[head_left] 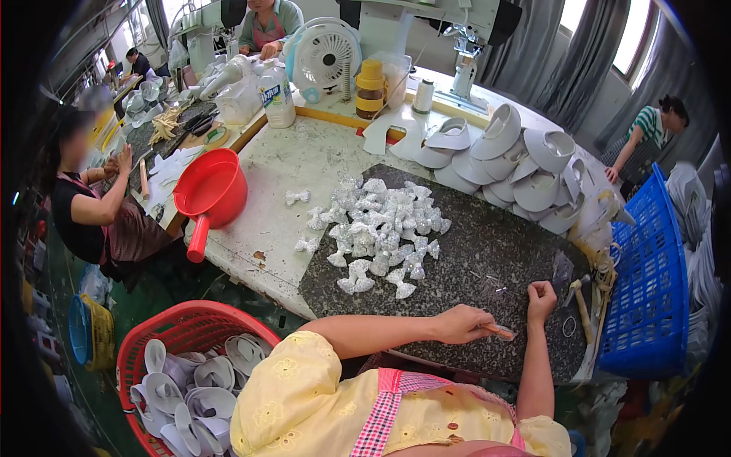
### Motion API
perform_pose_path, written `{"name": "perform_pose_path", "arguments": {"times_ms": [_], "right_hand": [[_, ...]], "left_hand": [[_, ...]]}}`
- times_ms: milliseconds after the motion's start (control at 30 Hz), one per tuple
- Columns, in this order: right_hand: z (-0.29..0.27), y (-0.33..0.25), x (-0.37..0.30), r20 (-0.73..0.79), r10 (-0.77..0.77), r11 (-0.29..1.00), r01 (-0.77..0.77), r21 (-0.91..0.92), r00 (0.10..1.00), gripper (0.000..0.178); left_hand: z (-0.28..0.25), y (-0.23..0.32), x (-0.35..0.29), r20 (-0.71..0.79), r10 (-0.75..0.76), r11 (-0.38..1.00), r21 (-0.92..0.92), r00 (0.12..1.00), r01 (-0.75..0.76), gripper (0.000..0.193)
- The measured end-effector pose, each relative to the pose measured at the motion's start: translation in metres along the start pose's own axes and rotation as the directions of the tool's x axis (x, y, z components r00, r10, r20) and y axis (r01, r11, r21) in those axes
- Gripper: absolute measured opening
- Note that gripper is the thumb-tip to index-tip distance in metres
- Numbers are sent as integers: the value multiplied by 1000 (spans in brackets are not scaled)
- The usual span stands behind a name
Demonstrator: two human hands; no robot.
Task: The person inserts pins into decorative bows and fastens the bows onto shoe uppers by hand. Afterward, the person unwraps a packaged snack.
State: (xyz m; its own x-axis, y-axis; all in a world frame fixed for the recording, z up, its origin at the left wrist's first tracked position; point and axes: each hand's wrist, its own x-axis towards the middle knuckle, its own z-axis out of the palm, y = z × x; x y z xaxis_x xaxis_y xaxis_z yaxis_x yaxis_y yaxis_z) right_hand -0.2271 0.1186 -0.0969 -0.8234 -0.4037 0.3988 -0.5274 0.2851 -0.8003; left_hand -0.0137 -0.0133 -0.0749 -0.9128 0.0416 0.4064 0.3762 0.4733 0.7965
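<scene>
My left hand (pixel 463 325) is closed around a short, orange-brown strip-like thing (pixel 500 331) with a pale, clear-looking end. It is held low over the near edge of a dark speckled stone slab (pixel 457 251). To its right, my right hand (pixel 541 302) is raised with the fingers curled together. Whatever those fingers may hold is too small to make out. Left of both hands lies a heap of white, glittery bows (pixel 381 228). A few thin, light-coloured slivers (pixel 491 283) are scattered on the slab just beyond my hands.
A hammer (pixel 582 312) and a blue plastic basket (pixel 647 282) stand at the right. Grey-white visor-like pieces (pixel 525 167) are piled behind the slab. A red dipper (pixel 212 190) sits on the table's left. Below it, a red basket (pixel 190 308) holds white curled pieces. Other people work nearby.
</scene>
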Motion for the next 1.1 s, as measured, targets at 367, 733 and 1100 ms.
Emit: {"name": "perform_pose_path", "arguments": {"times_ms": [367, 733, 1100], "right_hand": [[1, -3, 0, -8, -4, 1000, 4, -6, 1000, 5], [2, -6, 0, -17, -4, 1000, 4, 0, 1000, 6], [1, -3, 2, 16, 36, 998, -35, -55, 999, 8]], "left_hand": [[-2, -2, 1, -18, 45, 999, -18, 999, -46, 26], [-3, 0, 2, 20, -14, 1000, -13, 1000, 14, 25], [-5, -2, 2, -43, -17, 1000, -6, 999, 17, 24]]}}
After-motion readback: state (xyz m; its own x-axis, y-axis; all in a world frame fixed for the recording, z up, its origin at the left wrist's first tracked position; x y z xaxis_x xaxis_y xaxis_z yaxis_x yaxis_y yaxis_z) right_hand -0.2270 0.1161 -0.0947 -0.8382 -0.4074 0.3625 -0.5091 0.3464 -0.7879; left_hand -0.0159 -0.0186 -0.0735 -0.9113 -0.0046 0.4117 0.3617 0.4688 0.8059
